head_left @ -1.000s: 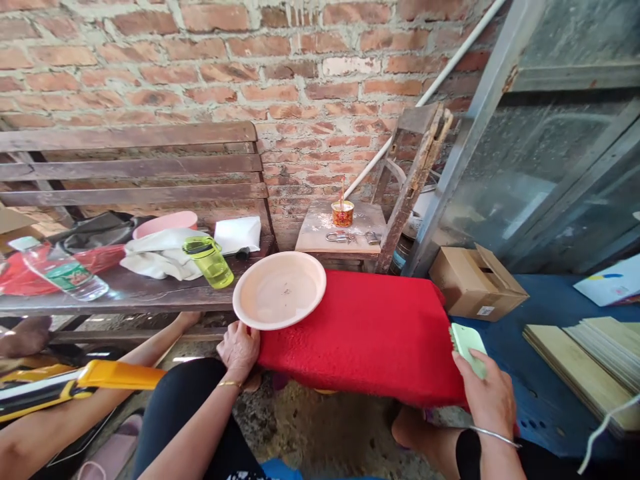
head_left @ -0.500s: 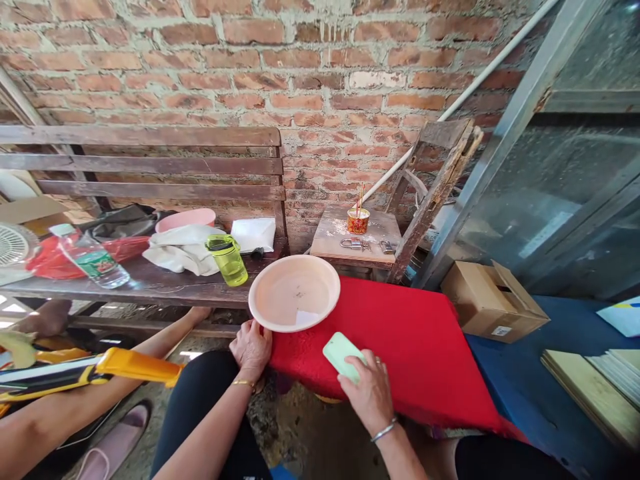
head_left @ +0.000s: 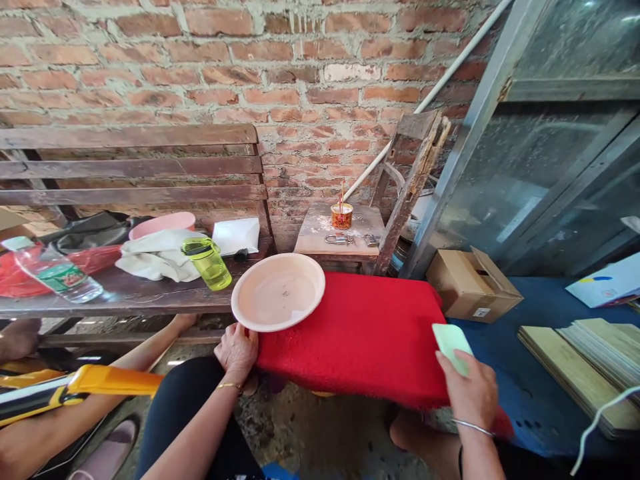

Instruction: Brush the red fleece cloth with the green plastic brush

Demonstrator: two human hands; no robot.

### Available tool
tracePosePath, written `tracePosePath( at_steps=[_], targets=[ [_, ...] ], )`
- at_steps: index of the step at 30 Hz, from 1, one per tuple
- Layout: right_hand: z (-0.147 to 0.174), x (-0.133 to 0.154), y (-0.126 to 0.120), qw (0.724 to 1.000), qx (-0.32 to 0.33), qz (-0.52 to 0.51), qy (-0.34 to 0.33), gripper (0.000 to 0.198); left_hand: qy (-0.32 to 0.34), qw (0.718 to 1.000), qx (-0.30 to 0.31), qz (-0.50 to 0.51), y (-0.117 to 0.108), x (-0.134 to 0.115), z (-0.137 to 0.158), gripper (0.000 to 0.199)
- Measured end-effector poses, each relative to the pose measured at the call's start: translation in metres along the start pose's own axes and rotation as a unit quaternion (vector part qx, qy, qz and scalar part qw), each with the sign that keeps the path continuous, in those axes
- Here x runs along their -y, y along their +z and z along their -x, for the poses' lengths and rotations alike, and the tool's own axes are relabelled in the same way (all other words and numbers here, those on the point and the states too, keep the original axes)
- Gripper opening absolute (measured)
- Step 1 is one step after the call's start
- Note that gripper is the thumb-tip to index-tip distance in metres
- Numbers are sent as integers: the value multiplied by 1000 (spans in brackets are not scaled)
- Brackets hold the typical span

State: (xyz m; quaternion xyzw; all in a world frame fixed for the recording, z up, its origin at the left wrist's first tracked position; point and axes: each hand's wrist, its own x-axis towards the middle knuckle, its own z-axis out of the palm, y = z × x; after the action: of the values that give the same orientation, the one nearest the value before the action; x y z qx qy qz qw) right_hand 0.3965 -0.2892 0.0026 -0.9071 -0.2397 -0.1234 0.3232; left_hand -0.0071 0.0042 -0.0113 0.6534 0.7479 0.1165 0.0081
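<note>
My right hand point(head_left: 473, 390) grips a flat, pale green slab with rounded corners point(head_left: 454, 347), its exact kind unclear. It is held over the right end of the red cloth point(head_left: 370, 333), by the blue surface. At the cloth's left corner, my left hand point(head_left: 237, 352) is closed with bent fingers, right beneath the rim of a pale pink plastic basin point(head_left: 260, 322). What those fingers hold, if anything, is hidden. The basin stands on the cloth, with a small pale patch and dark specks in its bottom.
On the wooden bench point(head_left: 150, 303) are a yellow-green bottle point(head_left: 207, 265), a water bottle point(head_left: 60, 277) and white cloth point(head_left: 157, 257). Padlocks point(head_left: 337, 239) and an incense cup point(head_left: 341, 217) sit on a chair. A carton point(head_left: 470, 283) stands right. Another person's arm point(head_left: 150, 360) is left.
My right hand has carried the pale green slab rightward, from the cloth's front middle to its right end. My left hand stays by the basin. The view has turned right.
</note>
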Motion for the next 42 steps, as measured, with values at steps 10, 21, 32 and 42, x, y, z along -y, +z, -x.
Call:
tracePosePath(
  at_steps=[10,21,32,42],
  targets=[
    [105,186,41,910,296,-54,-286,22,5,1000,1,1,1,1,-2,32],
    [-17,14,-2,974,134,160,88,58,-2,1000,17,2,-1,-1,-2,32],
    [44,133,42,952,233,-53,-189,24,15,1000,-2,-7,4,3,-2,31],
    [-14,78,37,954,269,11,-131,30,19,1000,-10,-11,6,3,-1,28]
  ],
)
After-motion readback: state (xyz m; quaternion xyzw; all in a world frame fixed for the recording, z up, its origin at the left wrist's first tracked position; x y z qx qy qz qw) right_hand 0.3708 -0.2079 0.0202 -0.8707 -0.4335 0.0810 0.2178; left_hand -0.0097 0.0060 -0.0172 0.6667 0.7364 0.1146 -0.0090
